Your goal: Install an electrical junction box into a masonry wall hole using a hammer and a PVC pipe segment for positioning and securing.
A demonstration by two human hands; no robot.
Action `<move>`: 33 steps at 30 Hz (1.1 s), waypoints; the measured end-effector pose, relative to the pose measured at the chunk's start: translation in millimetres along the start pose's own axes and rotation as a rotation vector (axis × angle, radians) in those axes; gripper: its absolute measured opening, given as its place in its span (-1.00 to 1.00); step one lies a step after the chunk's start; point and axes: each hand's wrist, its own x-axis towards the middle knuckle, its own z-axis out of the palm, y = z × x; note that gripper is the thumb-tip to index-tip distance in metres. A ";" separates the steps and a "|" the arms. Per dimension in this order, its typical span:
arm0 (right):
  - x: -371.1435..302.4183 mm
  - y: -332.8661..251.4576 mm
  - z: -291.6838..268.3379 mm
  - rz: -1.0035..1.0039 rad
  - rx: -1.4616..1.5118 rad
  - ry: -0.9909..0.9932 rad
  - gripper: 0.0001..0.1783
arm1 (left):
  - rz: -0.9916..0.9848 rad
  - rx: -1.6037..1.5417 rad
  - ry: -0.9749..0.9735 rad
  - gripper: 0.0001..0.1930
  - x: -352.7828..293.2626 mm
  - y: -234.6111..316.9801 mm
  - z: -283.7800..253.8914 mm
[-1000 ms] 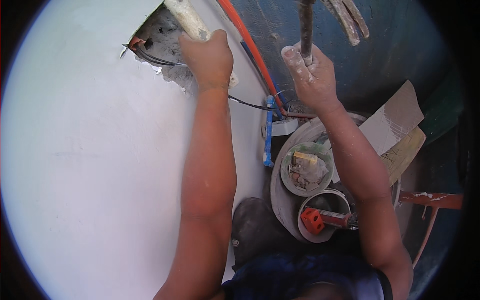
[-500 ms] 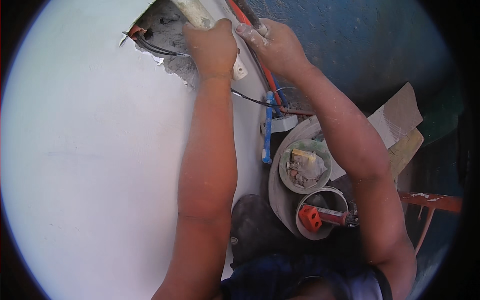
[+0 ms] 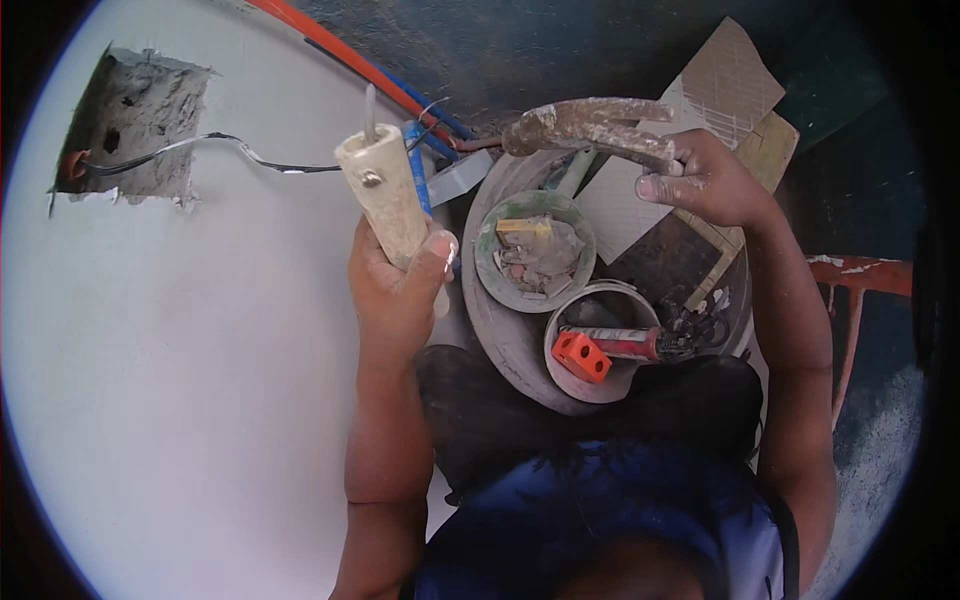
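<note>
My left hand (image 3: 395, 300) is closed around a cream-coloured tube (image 3: 385, 205) with a thin metal rod standing out of its top and a screw on its side. My fingers cover its lower part. On the right, my right hand (image 3: 722, 180) grips a worn claw hammer (image 3: 575, 122), spattered with white, above the tubs. Beyond my left hand, a rough square recess (image 3: 150, 125) is cut into the white wall (image 3: 220, 330). Dark and pale wires (image 3: 225, 138) run from it and pass behind the tube.
A round grey platform (image 3: 490, 290) carries a bowl of rubble (image 3: 498, 275) and a tub (image 3: 556, 370) holding an orange block and a red-ended tube. Cardboard (image 3: 730, 75) leans behind. Orange conduit (image 3: 340, 50) and blue pipe (image 3: 416, 165) run along the wall. A rusty red frame (image 3: 870, 275) stands right.
Both hands have come down and away from the recess, which now shows fully. The left hand tilted its tube upright; the right hand swung right with the hammer, over the platform.
</note>
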 end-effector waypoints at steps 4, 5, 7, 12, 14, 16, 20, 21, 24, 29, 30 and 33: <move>-58.0 39.9 -2.9 0.307 -0.187 0.018 -0.58 | -0.373 0.270 -0.311 -0.50 -20.2 -60.0 -0.3; -70.3 47.7 -0.2 0.425 -0.273 0.009 -0.57 | -0.412 0.448 -0.420 -0.47 -20.9 -74.9 0.2; -84.7 76.2 9.3 0.548 -0.379 -0.006 -0.59 | -0.446 0.621 -0.546 -0.43 -22.0 -102.8 7.6; -99.9 127.1 45.8 0.533 -0.670 0.158 -0.69 | -0.556 0.656 -0.490 -0.39 -9.8 -130.3 32.3; -97.0 129.3 46.8 0.530 -0.713 0.095 -0.69 | -0.482 0.734 -0.475 -0.39 -4.7 -138.2 41.6; -90.6 134.7 47.2 0.522 -0.759 0.034 -0.68 | -0.404 0.811 -0.456 -0.38 -8.8 -147.0 49.3; -39.9 112.2 49.9 0.295 -0.765 -0.019 -0.61 | -0.402 0.985 -0.481 -0.39 -24.4 -176.9 50.4; -13.1 95.3 60.9 0.259 -0.623 -0.037 -0.56 | -0.421 1.013 -0.502 -0.39 -28.1 -181.2 45.4; 58.9 74.3 102.7 0.130 -0.618 -0.068 -0.43 | -0.444 1.030 -0.509 -0.39 -26.0 -188.0 46.8; 144.4 79.5 172.5 0.124 -0.634 -0.081 -0.29 | -0.247 1.100 -0.434 -0.50 -18.0 -188.0 51.1; 154.0 81.6 178.1 0.238 -0.596 -0.127 -0.27 | -0.252 1.001 -0.366 -0.56 -11.9 -183.1 51.8; 172.0 95.5 200.5 0.285 -0.459 -0.024 -0.25 | -0.256 0.783 -0.149 -0.65 5.4 -157.2 43.5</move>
